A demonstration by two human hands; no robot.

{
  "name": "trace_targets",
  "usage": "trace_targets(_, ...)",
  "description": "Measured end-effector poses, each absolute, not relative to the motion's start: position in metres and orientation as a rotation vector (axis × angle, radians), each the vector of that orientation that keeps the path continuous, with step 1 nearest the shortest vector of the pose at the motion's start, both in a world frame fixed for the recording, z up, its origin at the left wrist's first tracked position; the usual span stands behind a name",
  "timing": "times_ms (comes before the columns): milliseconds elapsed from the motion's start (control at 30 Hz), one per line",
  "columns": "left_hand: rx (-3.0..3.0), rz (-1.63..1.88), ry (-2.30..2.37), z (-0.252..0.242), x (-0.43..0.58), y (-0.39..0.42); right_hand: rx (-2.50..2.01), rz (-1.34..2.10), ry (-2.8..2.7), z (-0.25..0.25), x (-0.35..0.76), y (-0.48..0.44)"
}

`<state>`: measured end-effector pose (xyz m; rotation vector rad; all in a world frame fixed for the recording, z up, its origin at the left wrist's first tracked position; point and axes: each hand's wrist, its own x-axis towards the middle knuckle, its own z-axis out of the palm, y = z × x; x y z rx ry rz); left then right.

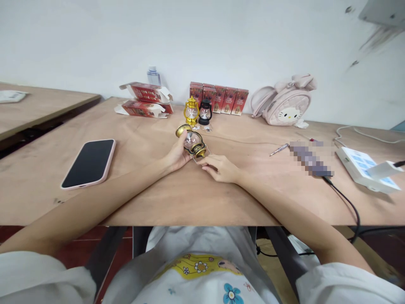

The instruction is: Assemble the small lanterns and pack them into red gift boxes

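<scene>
A small bronze-gold lantern (193, 140) with a clear globe lies tilted in my left hand (179, 154), its round base toward the upper left and its top pointing down to the right. My left fingers wrap around its side. At the lantern's top end, my right hand (220, 168) pinches the thin wire handle (194, 159) between thumb and fingertips. Just beyond stand a gold lantern (191, 111) and a black lantern (205, 112), both upright. Small shiny pieces (206, 128) lie in front of them.
Red boxes (230, 100) stand along the wall; opened red cartons (145, 101) lie to their left by a bottle (153, 76). A phone (90, 164) is at left. On the right are a pink bag (284, 103), a screwdriver (279, 149), a blurred-out device and a power strip (357, 162).
</scene>
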<state>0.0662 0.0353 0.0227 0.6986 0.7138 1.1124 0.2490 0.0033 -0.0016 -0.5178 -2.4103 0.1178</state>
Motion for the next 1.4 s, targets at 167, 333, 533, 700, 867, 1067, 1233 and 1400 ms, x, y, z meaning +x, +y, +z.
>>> trace_targets(167, 0.707, 1.118, 0.734, 0.023, 0.067, 0.035, -0.615, 0.277, -2.325, 0.000, 0.245, -0.001)
trace_targets(333, 0.681, 1.083, 0.715, 0.025, 0.066, 0.034, -0.734, 0.477, -2.277, 0.004, 0.239, -0.004)
trace_targets(533, 0.658, 1.144, 0.692, 0.021, 0.065, 0.037, -0.785, 0.281, -2.323, 0.000, 0.235, -0.002)
trace_targets(700, 0.668, 1.325, 0.754, 0.016, 0.061, 0.045, -0.742, -0.147, -2.370, -0.002, 0.232, -0.005)
trace_targets(867, 0.801, 1.369, 0.774, 0.014, 0.059, 0.049, -0.702, -0.430, -2.298, 0.003, 0.232, -0.010)
trace_targets(1067, 1.072, 1.231, 0.747, 0.012, 0.063, 0.044, -0.520, -0.360, -2.136, 0.002, 0.237, -0.008)
trace_targets(1233, 1.209, 1.102, 0.749, 0.012, 0.064, 0.034, -0.489, -0.310, -1.988, 0.003, 0.238, -0.010)
trace_targets(1400, 1.091, 0.979, 0.749, 0.012, 0.063, 0.035, -0.442, -0.309, -2.138, 0.006, 0.237, -0.011)
